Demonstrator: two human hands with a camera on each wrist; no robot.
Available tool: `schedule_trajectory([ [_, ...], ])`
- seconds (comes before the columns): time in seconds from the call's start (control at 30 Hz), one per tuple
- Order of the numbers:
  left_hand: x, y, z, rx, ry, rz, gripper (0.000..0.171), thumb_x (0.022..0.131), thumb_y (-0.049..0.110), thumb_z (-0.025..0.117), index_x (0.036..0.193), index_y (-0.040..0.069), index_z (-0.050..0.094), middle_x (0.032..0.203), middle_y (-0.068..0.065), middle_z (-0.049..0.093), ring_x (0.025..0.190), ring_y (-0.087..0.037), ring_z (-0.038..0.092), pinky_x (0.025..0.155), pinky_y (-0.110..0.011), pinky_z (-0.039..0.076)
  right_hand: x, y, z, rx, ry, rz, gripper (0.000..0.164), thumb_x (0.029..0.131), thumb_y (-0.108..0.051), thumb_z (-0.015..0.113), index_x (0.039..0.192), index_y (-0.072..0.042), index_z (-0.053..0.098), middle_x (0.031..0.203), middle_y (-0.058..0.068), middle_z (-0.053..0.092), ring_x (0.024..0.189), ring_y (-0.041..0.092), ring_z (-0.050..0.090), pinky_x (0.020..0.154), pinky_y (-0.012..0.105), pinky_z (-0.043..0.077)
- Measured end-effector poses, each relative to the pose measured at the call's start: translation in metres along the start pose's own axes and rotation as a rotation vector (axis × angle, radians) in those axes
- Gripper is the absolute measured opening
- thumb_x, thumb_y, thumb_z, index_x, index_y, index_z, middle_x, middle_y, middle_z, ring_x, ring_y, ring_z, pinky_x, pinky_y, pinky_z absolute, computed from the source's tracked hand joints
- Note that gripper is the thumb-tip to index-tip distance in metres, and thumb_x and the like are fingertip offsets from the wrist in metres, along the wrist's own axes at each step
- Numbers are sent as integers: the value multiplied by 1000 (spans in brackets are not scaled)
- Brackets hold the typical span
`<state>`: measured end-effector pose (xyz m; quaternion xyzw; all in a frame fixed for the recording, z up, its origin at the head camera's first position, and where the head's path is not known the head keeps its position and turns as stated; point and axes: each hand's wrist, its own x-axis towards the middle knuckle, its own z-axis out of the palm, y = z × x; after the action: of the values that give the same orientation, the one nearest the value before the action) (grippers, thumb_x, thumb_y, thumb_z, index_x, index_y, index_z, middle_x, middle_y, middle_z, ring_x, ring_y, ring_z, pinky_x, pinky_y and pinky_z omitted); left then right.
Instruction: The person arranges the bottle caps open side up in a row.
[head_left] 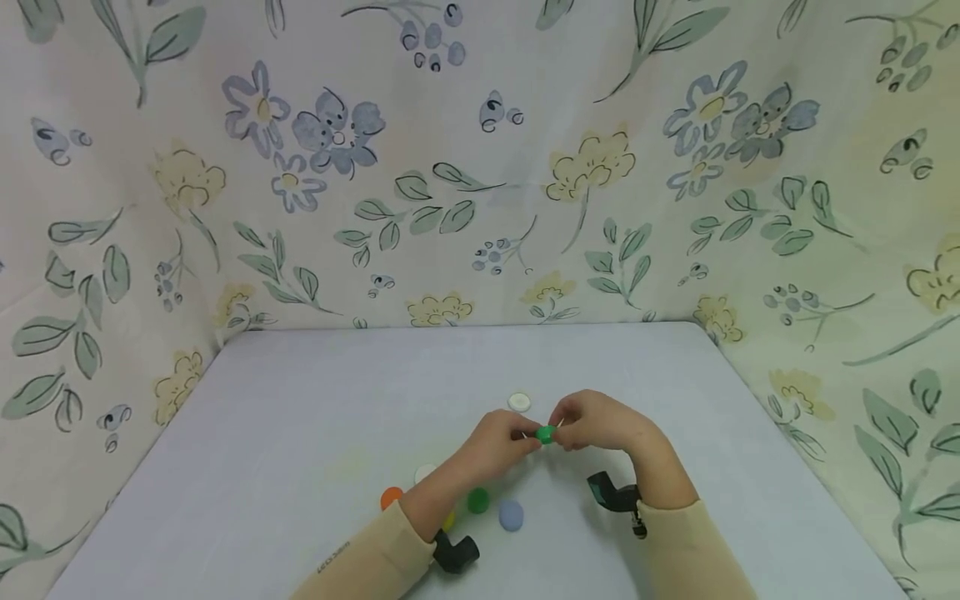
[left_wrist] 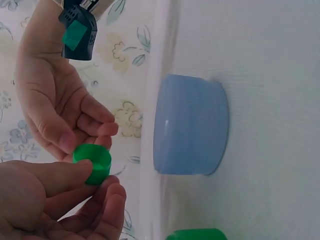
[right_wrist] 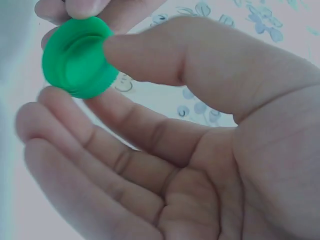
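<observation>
Above the white table, both hands hold a small green bottle cap (head_left: pixel 546 434) between them. My left hand (head_left: pixel 498 443) pinches its left side, the thumb (left_wrist: pixel 75 175) lying against the cap (left_wrist: pixel 95 162) in the left wrist view. From the other side, my right hand (head_left: pixel 603 421) pinches the rim with thumb and index finger. The right wrist view shows the cap's hollow inside (right_wrist: pixel 82 67), the right thumb (right_wrist: pixel 145 55) at its edge and the other fingers loosely bent below. Nearest behind the hands lies a white cap (head_left: pixel 519 402).
In front of the hands lie a blue cap (head_left: pixel 512 515), a second green cap (head_left: pixel 477 501) and an orange cap (head_left: pixel 391 497). The left forearm partly covers a yellow cap (head_left: pixel 449 522) and another white cap (head_left: pixel 425 472). A flowered cloth (head_left: pixel 442 208) hangs behind the table (head_left: pixel 315 400).
</observation>
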<state>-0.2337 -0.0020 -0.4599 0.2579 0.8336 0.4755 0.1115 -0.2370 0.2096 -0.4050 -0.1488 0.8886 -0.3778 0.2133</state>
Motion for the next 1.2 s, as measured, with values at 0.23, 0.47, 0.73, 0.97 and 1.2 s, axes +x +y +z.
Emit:
schedule_trajectory([
  [0.23, 3, 1, 1, -68, 72, -64, 22, 100, 12, 68, 119, 5, 77, 100, -2, 74, 73, -10, 57, 63, -24, 48, 1, 4, -5, 76, 31, -61, 15, 96, -14, 68, 100, 0, 70, 86, 8, 68, 80, 22, 65, 77, 39, 57],
  [0.47, 19, 7, 0, -80, 151, -147, 20, 99, 11, 68, 115, 2, 77, 98, -4, 74, 75, -12, 58, 65, -27, 49, 11, 13, -5, 81, 140, -47, 17, 101, -15, 64, 108, 0, 70, 93, 12, 72, 82, 20, 69, 79, 39, 58],
  [0.73, 42, 14, 6, -68, 237, -266, 16, 97, 10, 69, 102, -1, 80, 80, -10, 71, 64, -13, 54, 56, -26, 45, 24, 24, 0, 54, 302, 22, 20, 102, -18, 65, 107, -3, 77, 83, 5, 70, 77, 16, 66, 75, 36, 57],
  [0.97, 49, 7, 12, -49, 295, -250, 14, 95, 5, 68, 95, -3, 80, 68, -5, 68, 62, -12, 54, 55, -24, 43, 33, 28, 6, -2, 363, 84, 19, 101, -19, 67, 99, -4, 79, 76, 1, 69, 73, 16, 63, 69, 34, 52],
  [1.2, 55, 2, 18, -74, 347, -233, 10, 92, 4, 73, 87, 0, 79, 71, -6, 71, 61, -10, 60, 56, -23, 47, 38, 35, 9, 6, 412, 110, 20, 100, -18, 68, 97, -2, 79, 74, 2, 70, 71, 16, 67, 66, 32, 53],
])
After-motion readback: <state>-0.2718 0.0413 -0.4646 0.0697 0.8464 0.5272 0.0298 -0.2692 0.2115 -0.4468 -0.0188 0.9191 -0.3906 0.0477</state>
